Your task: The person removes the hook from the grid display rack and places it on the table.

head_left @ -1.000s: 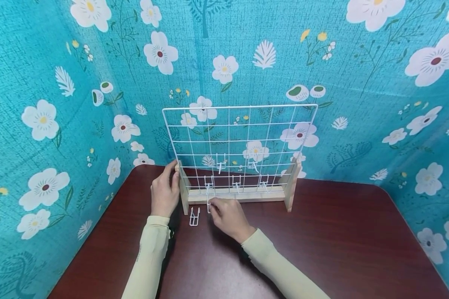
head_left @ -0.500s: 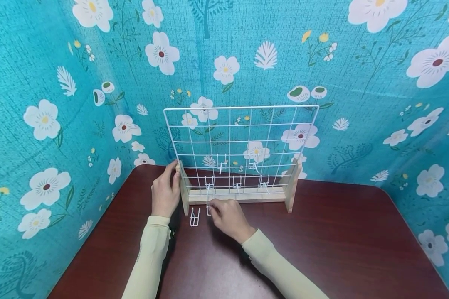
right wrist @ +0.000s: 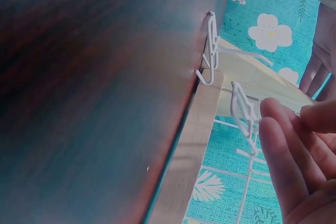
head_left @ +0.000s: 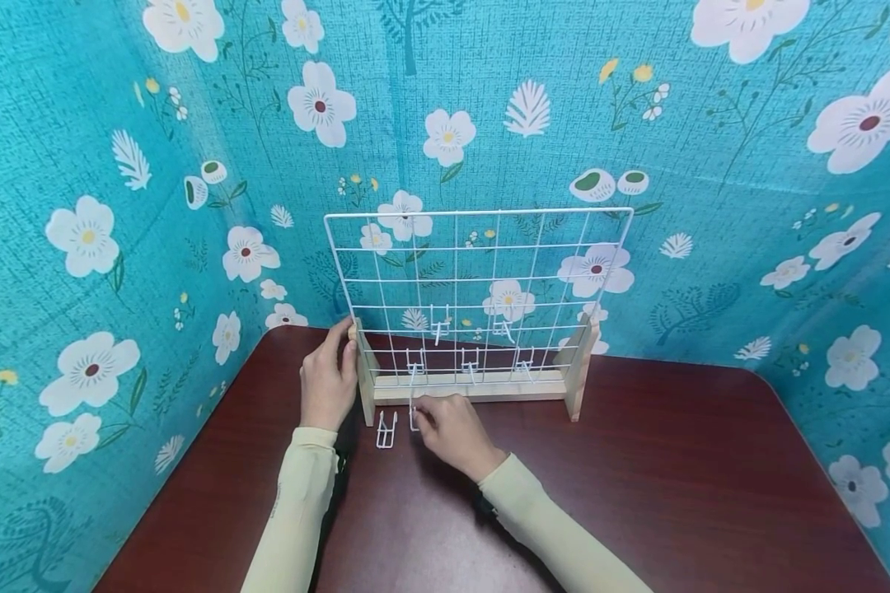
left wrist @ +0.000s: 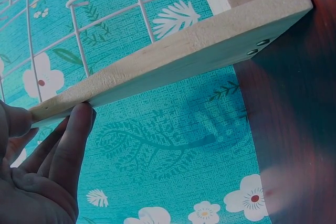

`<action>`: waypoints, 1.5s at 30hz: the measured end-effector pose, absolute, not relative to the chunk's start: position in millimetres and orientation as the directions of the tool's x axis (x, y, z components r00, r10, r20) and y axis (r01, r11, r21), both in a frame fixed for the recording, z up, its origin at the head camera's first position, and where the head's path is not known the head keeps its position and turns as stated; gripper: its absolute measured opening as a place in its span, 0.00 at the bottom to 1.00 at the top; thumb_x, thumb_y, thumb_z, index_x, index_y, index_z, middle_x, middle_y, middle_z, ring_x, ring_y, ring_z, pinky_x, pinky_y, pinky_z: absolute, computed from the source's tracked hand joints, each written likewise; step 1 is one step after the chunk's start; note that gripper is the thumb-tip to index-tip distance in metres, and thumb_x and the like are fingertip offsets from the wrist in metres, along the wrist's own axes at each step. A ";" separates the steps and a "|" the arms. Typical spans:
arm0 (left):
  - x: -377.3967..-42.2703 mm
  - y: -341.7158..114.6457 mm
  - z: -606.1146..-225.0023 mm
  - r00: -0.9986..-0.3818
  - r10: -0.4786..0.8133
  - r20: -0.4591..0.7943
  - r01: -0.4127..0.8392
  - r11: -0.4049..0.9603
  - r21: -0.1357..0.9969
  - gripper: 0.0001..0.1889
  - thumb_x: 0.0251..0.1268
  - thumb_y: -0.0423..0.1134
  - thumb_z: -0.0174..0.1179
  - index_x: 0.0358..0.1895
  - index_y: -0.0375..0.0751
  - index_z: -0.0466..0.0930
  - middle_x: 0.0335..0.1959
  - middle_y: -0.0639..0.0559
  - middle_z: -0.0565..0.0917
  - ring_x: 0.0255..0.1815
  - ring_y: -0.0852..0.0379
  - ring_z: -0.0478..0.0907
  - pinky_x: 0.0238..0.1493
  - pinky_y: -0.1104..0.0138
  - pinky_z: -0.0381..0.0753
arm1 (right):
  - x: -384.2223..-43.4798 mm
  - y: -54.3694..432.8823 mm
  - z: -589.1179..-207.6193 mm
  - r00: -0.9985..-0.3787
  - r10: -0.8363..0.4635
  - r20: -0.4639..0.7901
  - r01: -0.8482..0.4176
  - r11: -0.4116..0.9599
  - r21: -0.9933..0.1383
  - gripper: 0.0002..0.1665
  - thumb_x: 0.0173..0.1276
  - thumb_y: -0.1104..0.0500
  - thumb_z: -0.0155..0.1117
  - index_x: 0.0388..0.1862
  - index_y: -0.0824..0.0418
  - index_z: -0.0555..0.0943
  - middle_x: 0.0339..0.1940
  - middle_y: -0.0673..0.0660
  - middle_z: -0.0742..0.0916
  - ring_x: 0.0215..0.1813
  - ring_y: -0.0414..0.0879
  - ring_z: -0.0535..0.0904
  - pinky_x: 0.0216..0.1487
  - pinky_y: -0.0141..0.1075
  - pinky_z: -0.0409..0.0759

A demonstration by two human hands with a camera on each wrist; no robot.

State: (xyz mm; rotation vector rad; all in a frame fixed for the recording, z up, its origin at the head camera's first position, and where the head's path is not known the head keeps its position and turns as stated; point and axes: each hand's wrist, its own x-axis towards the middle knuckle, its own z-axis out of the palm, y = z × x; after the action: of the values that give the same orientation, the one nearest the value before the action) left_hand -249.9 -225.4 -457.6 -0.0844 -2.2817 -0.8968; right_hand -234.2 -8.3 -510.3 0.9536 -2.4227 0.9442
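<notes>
A white wire grid (head_left: 415, 214) stands upright in a wooden stand. My left hand (head_left: 326, 383) grips the stand's left upright (head_left: 366, 379) by its upper end, thumb on one side and fingers on the other in the left wrist view. Just in front of the grid's lower left, my right hand (head_left: 456, 432) pinches a white wire hook (right wrist: 241, 106) between thumb and fingertips, which partly cover it. Another wire hook (head_left: 386, 430) lies on the table beside the left upright. Several similar hooks (head_left: 522, 362) hang on the grid's lower rows.
The stand's right upright (head_left: 580, 375) and bottom rail (head_left: 504, 393) rest on a dark red-brown table (head_left: 675, 478). A teal floral cloth (head_left: 445, 66) hangs behind the table and along its sides.
The hook in my right hand has dipped slightly at its near end. My left hand keeps its hold on the upright, and the grid and the hook on the table stay put.
</notes>
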 end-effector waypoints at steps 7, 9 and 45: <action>-250.1 -224.1 -457.6 -0.778 -0.175 0.604 0.285 0.758 0.586 0.20 0.80 0.39 0.57 0.71 0.48 0.77 0.64 0.41 0.86 0.59 0.37 0.86 0.61 0.42 0.83 | -233.4 -9.0 -513.0 -0.729 -0.469 0.498 -0.678 0.592 -0.435 0.04 0.68 0.63 0.70 0.38 0.60 0.90 0.26 0.50 0.92 0.22 0.32 0.75 0.28 0.26 0.77; -249.8 -223.9 -458.0 -0.779 -0.173 0.602 0.282 0.761 0.584 0.20 0.80 0.39 0.57 0.71 0.48 0.77 0.64 0.41 0.86 0.59 0.37 0.86 0.62 0.42 0.83 | -232.8 -9.1 -513.4 -0.731 -0.473 0.491 -0.676 0.599 -0.429 0.04 0.68 0.63 0.70 0.38 0.60 0.90 0.25 0.50 0.91 0.22 0.32 0.74 0.28 0.26 0.77; -249.5 -225.1 -456.2 -0.785 -0.176 0.594 0.277 0.758 0.590 0.20 0.81 0.40 0.57 0.71 0.47 0.77 0.66 0.41 0.85 0.59 0.36 0.86 0.62 0.42 0.82 | -239.8 -14.1 -517.3 -0.770 -0.503 0.391 -0.637 0.626 -0.450 0.07 0.69 0.64 0.69 0.29 0.57 0.86 0.21 0.48 0.86 0.22 0.34 0.72 0.28 0.28 0.75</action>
State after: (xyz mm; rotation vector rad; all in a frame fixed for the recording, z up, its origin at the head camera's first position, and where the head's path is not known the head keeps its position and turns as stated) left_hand -249.5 -225.1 -456.2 -0.0750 -2.3019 -0.9074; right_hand -239.8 -14.1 -517.3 0.9347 -2.6213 0.8571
